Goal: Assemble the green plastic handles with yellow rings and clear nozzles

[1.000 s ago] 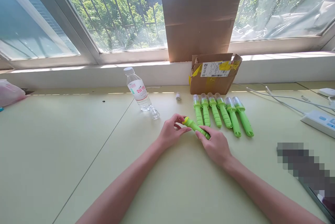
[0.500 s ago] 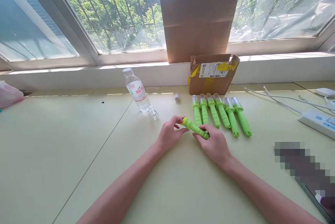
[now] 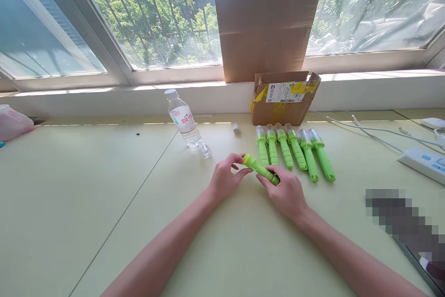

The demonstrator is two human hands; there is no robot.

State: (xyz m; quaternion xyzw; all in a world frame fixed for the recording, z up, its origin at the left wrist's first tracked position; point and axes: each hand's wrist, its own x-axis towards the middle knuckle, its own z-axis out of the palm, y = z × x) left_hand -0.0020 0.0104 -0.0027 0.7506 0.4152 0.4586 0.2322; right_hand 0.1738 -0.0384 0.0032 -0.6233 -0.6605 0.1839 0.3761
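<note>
Between my two hands is a green ribbed handle (image 3: 260,168) with a yellow ring at its upper-left end, tilted down to the right. My right hand (image 3: 285,190) is closed around its lower end. At the yellow end, my left hand (image 3: 227,175) grips the rim with bent fingers, the thumb just below. Behind my right hand lie several similar green handles with clear caps (image 3: 285,148), side by side in a row. A loose clear plastic cap (image 3: 206,149) lies beyond my left hand, and a small white cylinder (image 3: 236,128) stands further back.
A water bottle (image 3: 183,121) stands at the back left of the hands. An open cardboard box (image 3: 283,107) is against the wall behind the row. Right are white cables, a power strip (image 3: 424,163) and a pixelated dark object (image 3: 403,227). A pink bag (image 3: 14,122) sits far left.
The view has shifted very slightly. Both hands keep their hold on the green handle, with hardly any visible movement.
</note>
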